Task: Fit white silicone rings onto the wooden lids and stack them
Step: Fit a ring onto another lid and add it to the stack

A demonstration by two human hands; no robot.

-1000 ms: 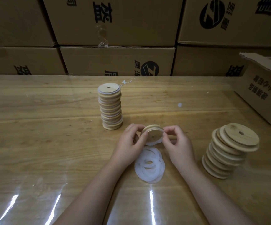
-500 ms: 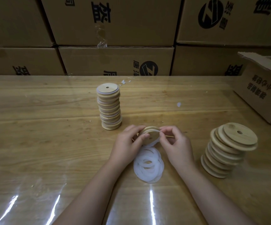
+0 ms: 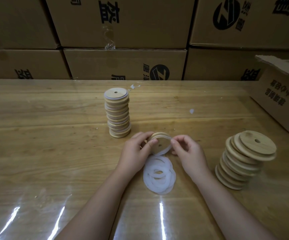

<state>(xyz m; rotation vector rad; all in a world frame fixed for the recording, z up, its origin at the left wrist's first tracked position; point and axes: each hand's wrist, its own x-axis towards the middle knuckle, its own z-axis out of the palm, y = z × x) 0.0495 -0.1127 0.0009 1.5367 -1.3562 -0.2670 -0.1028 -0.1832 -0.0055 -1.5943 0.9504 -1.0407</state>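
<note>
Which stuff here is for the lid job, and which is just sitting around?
For the job: left hand, right hand, held lid, white ring going on it, loose rings pile, finished stack, plain lids stack.

Just lying about: stacked cardboard boxes, open box, small white scrap.

Dim, warm light; white glare streaks on the glossy table (image 3: pixel 36 153), edges bowed, perhaps slightly soft.

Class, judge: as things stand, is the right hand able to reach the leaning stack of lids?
Probably yes, once it lets go: the right hand pinches the ring on the held lid, and nothing stands between it and the leaning stack.
</note>
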